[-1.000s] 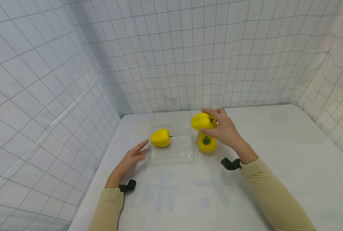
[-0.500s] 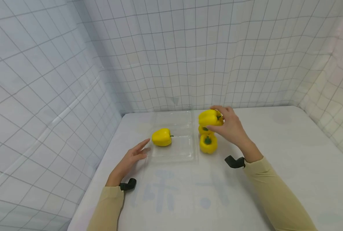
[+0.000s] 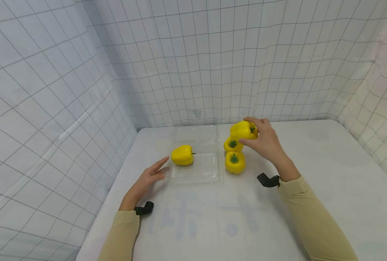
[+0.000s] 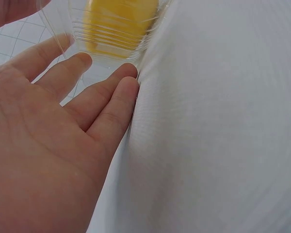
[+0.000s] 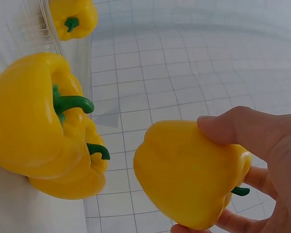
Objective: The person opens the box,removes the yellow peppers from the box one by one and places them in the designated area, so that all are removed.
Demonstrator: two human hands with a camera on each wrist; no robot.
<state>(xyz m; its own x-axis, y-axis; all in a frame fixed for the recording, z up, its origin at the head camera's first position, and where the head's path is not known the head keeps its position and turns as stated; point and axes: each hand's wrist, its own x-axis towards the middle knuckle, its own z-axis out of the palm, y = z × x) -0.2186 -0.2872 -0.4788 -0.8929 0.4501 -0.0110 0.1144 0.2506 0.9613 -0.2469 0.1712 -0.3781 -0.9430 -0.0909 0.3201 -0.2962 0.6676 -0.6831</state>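
Observation:
My right hand [image 3: 266, 142] grips a yellow bell pepper [image 3: 242, 129] by its stem end, thumb on one side and fingers on the other. In the right wrist view this held pepper [image 5: 184, 170] hangs apart from two standing yellow bell peppers. Those two, a nearer one [image 3: 235, 165] and a farther one [image 3: 231, 145], stand close together right of a clear plastic container [image 3: 206, 170]. Inside the container, another yellow bell pepper [image 3: 182, 156] lies on its side. My left hand [image 3: 148, 180], fingers extended, is at the container's left wall; in the left wrist view its fingertips [image 4: 128, 85] are beside that wall.
The container's clear lid [image 3: 195, 134] lies folded back behind it. A white table [image 3: 314, 174] carries everything, with faint pale markings in front. Grid-patterned white cloth [image 3: 187, 65] hangs behind and at both sides.
My right hand has moved right and slightly back with the held pepper, away from the container. The farther standing pepper now shows more fully. The left hand stays at the container's side.

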